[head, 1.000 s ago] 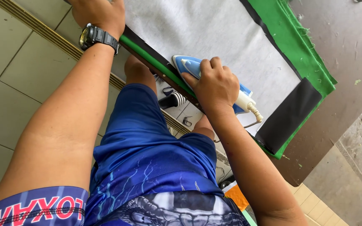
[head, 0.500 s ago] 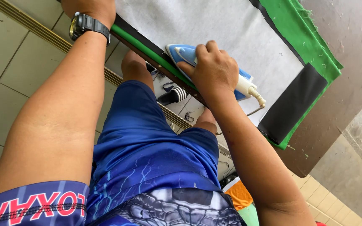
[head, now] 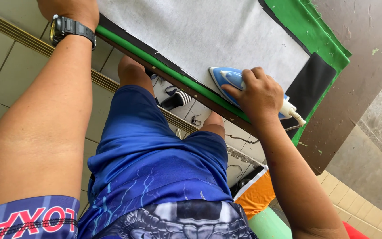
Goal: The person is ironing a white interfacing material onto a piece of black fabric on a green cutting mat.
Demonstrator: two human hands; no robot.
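Observation:
My right hand [head: 258, 94] grips the handle of a blue and white clothes iron [head: 226, 79], which rests flat on a white cloth sheet [head: 208, 35] near the table's near edge. The white sheet lies over black fabric [head: 312, 82] and green fabric [head: 315, 31] on a brown table [head: 359, 88]. My left hand [head: 69, 9], with a black wristwatch [head: 69, 28] on the wrist, presses on the near left edge of the cloth; its fingers are cut off by the frame's top.
Blue shorts and my knees fill the space under the table edge. A striped sandal [head: 177, 99] and a cord lie on the tiled floor. Orange cloth [head: 257, 194] and a pale green object [head: 268, 223] sit at the lower right.
The iron and my right hand have slid right along the table's near edge. My left hand has stayed on the cloth's edge.

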